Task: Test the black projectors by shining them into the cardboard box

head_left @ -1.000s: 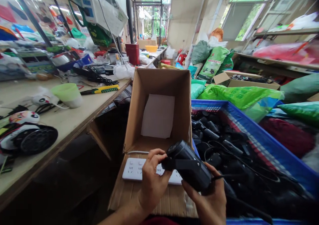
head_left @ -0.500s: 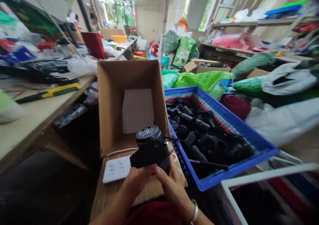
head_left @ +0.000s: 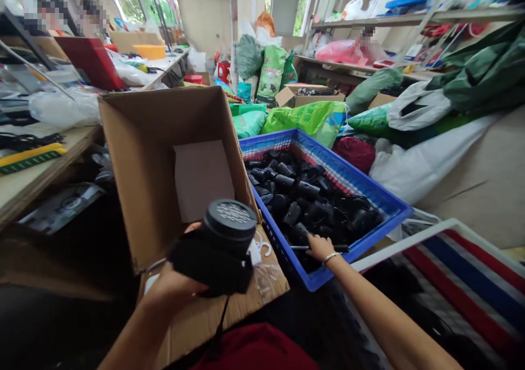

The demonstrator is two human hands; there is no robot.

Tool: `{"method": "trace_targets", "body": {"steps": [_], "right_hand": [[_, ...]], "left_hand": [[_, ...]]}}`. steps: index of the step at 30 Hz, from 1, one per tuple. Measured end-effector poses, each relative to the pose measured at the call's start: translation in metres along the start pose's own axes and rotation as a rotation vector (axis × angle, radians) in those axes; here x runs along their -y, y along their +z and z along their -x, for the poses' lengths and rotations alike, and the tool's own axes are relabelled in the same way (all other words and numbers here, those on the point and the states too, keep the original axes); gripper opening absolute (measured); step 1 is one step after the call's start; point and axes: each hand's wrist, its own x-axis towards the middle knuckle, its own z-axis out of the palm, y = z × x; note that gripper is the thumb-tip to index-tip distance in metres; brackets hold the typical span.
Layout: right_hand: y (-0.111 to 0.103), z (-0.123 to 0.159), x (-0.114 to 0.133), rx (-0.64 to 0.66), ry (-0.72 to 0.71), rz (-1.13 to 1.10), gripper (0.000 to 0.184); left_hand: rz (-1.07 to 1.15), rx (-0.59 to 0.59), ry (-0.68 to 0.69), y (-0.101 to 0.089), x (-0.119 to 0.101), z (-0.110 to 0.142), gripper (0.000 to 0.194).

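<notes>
My left hand (head_left: 174, 285) is closed around a black hair dryer (head_left: 221, 250), held with its round grille facing up over the cardboard. A thin black cord hangs below it. Over at the near side of the blue crate (head_left: 314, 283), my right hand (head_left: 321, 247) has its fingers on a screwdriver (head_left: 341, 248), between the metal shaft and the dark handle. Beneath that hand lie many black cylindrical parts (head_left: 307, 189) filling the crate. The right fingertips are partly hidden.
An open cardboard box (head_left: 118, 178) lies on its side ahead, with a cardboard sheet (head_left: 203, 178) inside. A workbench (head_left: 49, 176) with a yellow-handled tool (head_left: 33, 158) is on the left. A white-framed bin (head_left: 410, 244) stands at right; sacks (head_left: 303, 117) pile up behind.
Both hands were on the hair dryer. My right hand has let go and reached right to the screwdriver in the crate; my left hand keeps the dryer. The view has swung right.
</notes>
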Motion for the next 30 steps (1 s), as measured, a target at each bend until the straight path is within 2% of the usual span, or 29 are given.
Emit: {"method": "trace_targets", "body": {"steps": [2, 4, 7, 10, 14, 16, 19, 21, 24, 27, 30], "right_hand": [[0.01, -0.005, -0.008, 0.026, 0.01, 0.022, 0.03], [0.013, -0.004, -0.015, 0.028, -0.001, 0.003, 0.028], [0.005, 0.01, -0.034, -0.032, 0.011, -0.081, 0.024], [-0.01, 0.048, -0.063, -0.109, 0.036, -0.245, 0.025], [-0.016, 0.123, -0.088, -0.135, 0.046, -0.524, 0.043], [-0.01, 0.154, -0.093, -0.174, 0.064, -0.743, 0.042], [0.006, 0.184, -0.098, -0.33, 0.165, -0.992, 0.039], [0.015, 0.195, -0.102, -0.401, 0.239, -1.012, 0.045], [0.025, 0.207, -0.11, -0.378, 0.279, -1.015, 0.05], [0.033, 0.214, -0.116, -0.38, 0.286, -1.0, 0.051], [0.046, 0.213, -0.118, -0.387, 0.298, -0.976, 0.053]], "left_hand": [[0.015, 0.11, -0.075, 0.024, 0.004, 0.0, 0.063], [0.07, 0.254, -0.208, 0.045, 0.007, -0.002, 0.064], [0.112, 0.333, -0.353, 0.07, 0.012, -0.007, 0.061], [0.083, 0.361, -0.426, 0.092, 0.021, -0.018, 0.058], [-0.078, 0.481, -0.525, 0.128, 0.038, -0.038, 0.059], [-0.191, 0.545, -0.548, 0.15, 0.051, -0.048, 0.063], [-0.284, 0.65, -0.555, 0.185, 0.075, -0.06, 0.065], [-0.346, 0.706, -0.544, 0.207, 0.093, -0.066, 0.062], [-0.44, 0.758, -0.52, 0.233, 0.119, -0.071, 0.058], [-0.512, 0.791, -0.495, 0.248, 0.14, -0.074, 0.056], [-0.553, 0.811, -0.488, 0.254, 0.153, -0.077, 0.056]]}}
